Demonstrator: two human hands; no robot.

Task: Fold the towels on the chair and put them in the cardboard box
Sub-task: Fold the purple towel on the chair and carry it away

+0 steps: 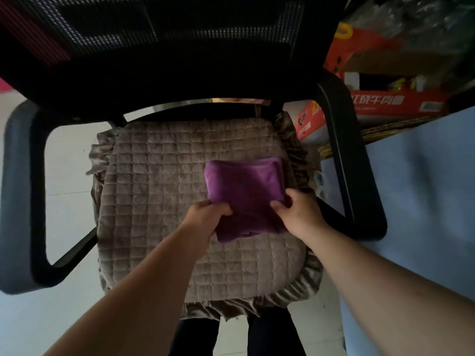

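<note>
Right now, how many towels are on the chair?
1: a folded purple towel on the seat cushion, right of centre, gripped by both hands. Others could be folded inside it.

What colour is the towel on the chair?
Purple. The towel, folded on the grey quilted seat cushion, shows clearly in the head view.

— What's on the chair (30, 191)?
— A purple towel (244, 186), folded into a rectangle, lying near the right edge of the quilted seat cushion (154, 191).
— And the hands?
— The left hand (205, 217) grips the towel's near left corner; the right hand (300, 211) pinches its near right corner.
— Anything past the right armrest?
— A red cardboard box (385, 101).
</note>
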